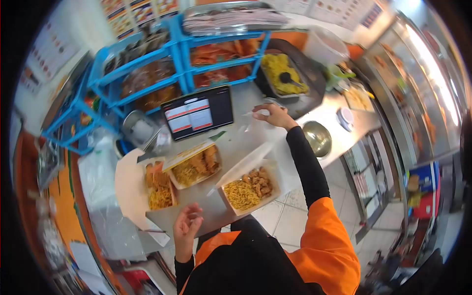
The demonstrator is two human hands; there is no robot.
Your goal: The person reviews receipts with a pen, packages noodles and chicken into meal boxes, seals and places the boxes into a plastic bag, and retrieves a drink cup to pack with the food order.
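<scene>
My left hand (188,223), seven o'clock, hangs half-open, empty. My right hand (270,115), one o'clock, curls by clear plastic (251,129); grip unclear.

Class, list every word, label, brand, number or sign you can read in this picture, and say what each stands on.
No text can be read for certain.
Tablet screen: white panels with red bars, print too small.
Yellow-striped box lid: markings too blurred.
Wall posters: pictures and print, too blurred.
Sheets at upper right: print too small.
</scene>
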